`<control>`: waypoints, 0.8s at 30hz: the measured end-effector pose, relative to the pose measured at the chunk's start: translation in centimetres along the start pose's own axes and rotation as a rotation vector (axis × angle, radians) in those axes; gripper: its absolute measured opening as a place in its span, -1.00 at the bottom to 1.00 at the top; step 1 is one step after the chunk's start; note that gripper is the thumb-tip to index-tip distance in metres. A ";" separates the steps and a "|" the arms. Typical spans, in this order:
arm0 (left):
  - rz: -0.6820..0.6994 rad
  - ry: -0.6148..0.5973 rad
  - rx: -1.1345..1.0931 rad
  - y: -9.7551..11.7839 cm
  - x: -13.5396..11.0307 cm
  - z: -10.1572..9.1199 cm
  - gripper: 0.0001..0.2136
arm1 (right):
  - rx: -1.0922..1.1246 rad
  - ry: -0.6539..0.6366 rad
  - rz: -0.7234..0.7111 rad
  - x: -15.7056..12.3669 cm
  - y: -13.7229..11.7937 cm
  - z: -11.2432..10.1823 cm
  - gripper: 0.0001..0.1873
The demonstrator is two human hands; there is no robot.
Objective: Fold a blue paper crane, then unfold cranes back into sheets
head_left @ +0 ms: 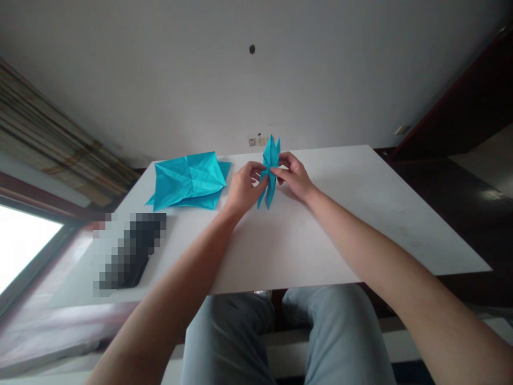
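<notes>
A narrow folded piece of blue paper (271,160) with pointed tips stands upright above the white table (360,214). My left hand (244,187) pinches its left side near the middle. My right hand (293,174) pinches it from the right at about the same height. Both hands hover just over the far middle of the table. To the left lies a larger sheet of creased blue paper (188,181), flat on the table and untouched.
A dark blurred object (130,248) lies at the table's left front. A window (24,240) and curtain are at the left, a white wall with a socket (256,141) behind. My legs in light trousers show under the near edge.
</notes>
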State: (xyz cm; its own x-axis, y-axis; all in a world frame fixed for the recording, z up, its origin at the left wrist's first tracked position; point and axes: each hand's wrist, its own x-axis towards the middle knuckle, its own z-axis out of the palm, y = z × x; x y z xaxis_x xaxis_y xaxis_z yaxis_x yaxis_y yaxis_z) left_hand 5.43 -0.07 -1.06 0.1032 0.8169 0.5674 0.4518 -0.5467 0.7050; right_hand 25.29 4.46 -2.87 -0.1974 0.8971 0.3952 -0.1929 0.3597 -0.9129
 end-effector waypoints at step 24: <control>-0.067 0.135 -0.158 -1.1 0.4 0.5 -0.79 | -0.397 -0.098 -0.249 -2.0 -2.5 1.2 -0.36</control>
State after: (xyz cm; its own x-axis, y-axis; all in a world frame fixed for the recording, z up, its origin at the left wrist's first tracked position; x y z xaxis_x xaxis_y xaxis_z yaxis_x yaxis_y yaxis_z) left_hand 5.46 0.90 -1.83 -0.0465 0.8260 0.5617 0.3083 -0.5230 0.7946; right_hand 25.05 1.47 -1.27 -0.2851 0.7495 0.5974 0.1323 0.6481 -0.7500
